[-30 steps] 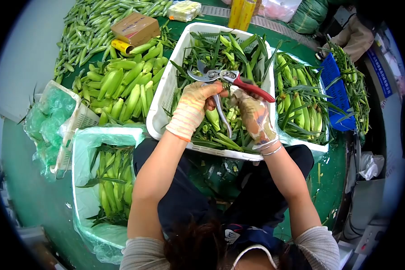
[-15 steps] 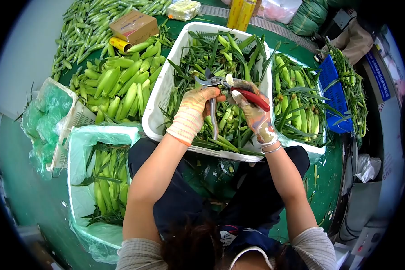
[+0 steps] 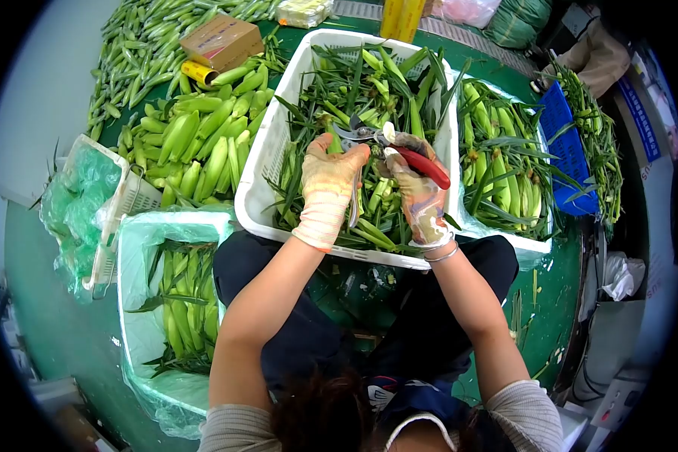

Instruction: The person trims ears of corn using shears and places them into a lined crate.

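Note:
Red-handled pruning shears [image 3: 422, 166] are in my right hand [image 3: 418, 188], which wears a stained glove and closes around the red handle. Their metal blades point left, and the bare grey handle hangs downward between my hands. My left hand [image 3: 330, 177], in a pale orange-striped glove, is beside that grey handle. Its thumb tip lies at the shears near the pivot, while another finger stands apart to the left; the remaining fingers are hidden. Both hands are above a white crate [image 3: 258, 200] of green leaves and husk trimmings [image 3: 324, 94].
Green corn ears [image 3: 203, 132] are heaped at left, with wrapped ears [image 3: 139, 64] behind. A lined white box [image 3: 132, 271] of corn stands front left, another corn-filled box [image 3: 505, 177] at right. A blue basket [image 3: 569, 151] and a cardboard box [image 3: 222, 43] stand farther out.
My left hand has turned more upright, and its fingers have spread from their closed hold at the shears. The right hand keeps the shears, shifted slightly left. The view has moved slightly.

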A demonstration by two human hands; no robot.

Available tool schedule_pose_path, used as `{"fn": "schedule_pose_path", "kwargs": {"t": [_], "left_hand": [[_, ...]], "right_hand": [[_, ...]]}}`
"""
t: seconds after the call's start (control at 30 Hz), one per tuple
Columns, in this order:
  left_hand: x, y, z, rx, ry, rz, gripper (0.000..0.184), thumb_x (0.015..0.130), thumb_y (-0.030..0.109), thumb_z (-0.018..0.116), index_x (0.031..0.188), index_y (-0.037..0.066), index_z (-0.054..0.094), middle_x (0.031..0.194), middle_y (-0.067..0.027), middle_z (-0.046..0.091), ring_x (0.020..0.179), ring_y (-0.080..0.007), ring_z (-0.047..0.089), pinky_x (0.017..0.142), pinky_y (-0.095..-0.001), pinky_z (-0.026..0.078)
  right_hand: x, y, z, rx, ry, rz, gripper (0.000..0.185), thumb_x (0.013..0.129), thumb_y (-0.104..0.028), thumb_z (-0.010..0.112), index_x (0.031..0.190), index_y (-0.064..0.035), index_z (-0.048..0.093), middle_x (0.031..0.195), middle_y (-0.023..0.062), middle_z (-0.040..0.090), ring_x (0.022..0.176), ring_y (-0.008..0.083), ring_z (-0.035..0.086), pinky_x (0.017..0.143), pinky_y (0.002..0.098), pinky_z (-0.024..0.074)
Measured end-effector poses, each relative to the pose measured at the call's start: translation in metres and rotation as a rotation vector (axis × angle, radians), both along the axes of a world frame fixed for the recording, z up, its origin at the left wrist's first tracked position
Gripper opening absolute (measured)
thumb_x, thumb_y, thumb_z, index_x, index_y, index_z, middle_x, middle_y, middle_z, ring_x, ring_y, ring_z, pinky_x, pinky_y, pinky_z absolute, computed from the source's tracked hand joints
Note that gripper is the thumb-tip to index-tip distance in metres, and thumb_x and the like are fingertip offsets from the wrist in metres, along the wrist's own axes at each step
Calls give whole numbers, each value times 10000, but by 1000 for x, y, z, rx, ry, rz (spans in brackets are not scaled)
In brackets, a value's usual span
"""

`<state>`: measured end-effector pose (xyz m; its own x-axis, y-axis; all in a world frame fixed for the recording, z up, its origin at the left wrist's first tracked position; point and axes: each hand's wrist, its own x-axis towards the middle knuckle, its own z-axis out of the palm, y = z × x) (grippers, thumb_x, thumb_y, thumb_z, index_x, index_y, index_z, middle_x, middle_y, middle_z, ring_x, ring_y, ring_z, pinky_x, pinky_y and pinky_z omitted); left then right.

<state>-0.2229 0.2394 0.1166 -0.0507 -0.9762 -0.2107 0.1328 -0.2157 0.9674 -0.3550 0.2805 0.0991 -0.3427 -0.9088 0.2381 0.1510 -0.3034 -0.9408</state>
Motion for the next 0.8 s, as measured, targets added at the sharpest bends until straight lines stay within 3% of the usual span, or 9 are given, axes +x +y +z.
{"fn": "schedule_pose_path", "kwargs": {"t": [0.1, 0.13, 0.17, 0.23, 0.3, 0.33, 0.37, 0.53, 0.8], "left_hand": [[2, 0, 3, 55, 1, -7, 759, 747, 187, 751, 1305, -87, 315, 931, -138, 647, 642, -142, 604, 484, -252, 495], [5, -4, -1, -52, 39, -8, 727, 767, 179, 734, 1306, -63, 310, 951, -134, 633, 624, -135, 590, 495, -249, 498], [9, -2, -3, -133, 27, -2, 580, 762, 145, 735, 1232, -19, 437, 937, -89, 624, 731, -126, 593, 576, -249, 498], [19, 9, 16, -738, -624, 130, 427, 682, 118, 765, 1071, 66, 598, 940, -86, 570, 825, -218, 565, 719, -300, 476], [16, 9, 22, -1075, -713, 23, 321, 640, 93, 748, 947, 88, 655, 930, -79, 586, 902, -256, 546, 788, -351, 461], [13, 12, 28, -1113, -766, -46, 284, 646, 111, 735, 919, 86, 663, 932, -78, 599, 902, -265, 552, 809, -375, 456], [9, 12, 23, -1101, -828, -106, 297, 631, 31, 724, 910, 107, 654, 920, -54, 603, 910, -265, 550, 808, -357, 458], [11, 10, 28, -1066, -920, -241, 285, 624, 77, 749, 893, 90, 657, 895, -54, 632, 910, -275, 568, 791, -363, 465], [16, 11, 21, -1054, -860, -173, 231, 633, 77, 747, 842, 71, 649, 840, -66, 635, 878, -276, 582, 799, -363, 470]], "right_hand": [[1, 2, 4, -24, -104, -9, 261, 809, 32, 650, 1063, 10, 595, 957, 33, 620, 850, 101, 586, 799, 231, 483], [-1, 3, 5, -20, -92, -2, 268, 806, 44, 646, 1067, 8, 595, 955, 34, 619, 843, 101, 585, 791, 230, 480], [-4, 4, 6, -16, -78, 6, 275, 803, 56, 641, 1070, 6, 596, 952, 34, 618, 835, 101, 583, 782, 229, 478], [-7, 5, 5, -24, -120, 22, 276, 802, 56, 643, 1069, 5, 596, 950, 34, 619, 834, 100, 583, 781, 228, 477], [-6, 6, 8, -34, -165, 39, 277, 801, 56, 644, 1068, 4, 596, 948, 33, 619, 833, 99, 583, 779, 227, 477], [-3, 9, 15, -26, -30, 13, 272, 802, 50, 647, 1066, 6, 595, 949, 35, 619, 833, 100, 583, 779, 229, 478], [-1, 13, 19, -15, 108, -11, 268, 803, 45, 649, 1063, 9, 593, 950, 37, 619, 832, 101, 583, 779, 231, 479], [2, 18, 15, -26, 109, 0, 254, 829, 4, 639, 1075, 13, 581, 973, 45, 620, 875, 104, 585, 801, 234, 479], [6, 27, 18, 35, 22, 34, 251, 880, -98, 604, 1098, 23, 571, 982, 60, 628, 849, 128, 611, 779, 258, 504]]}}
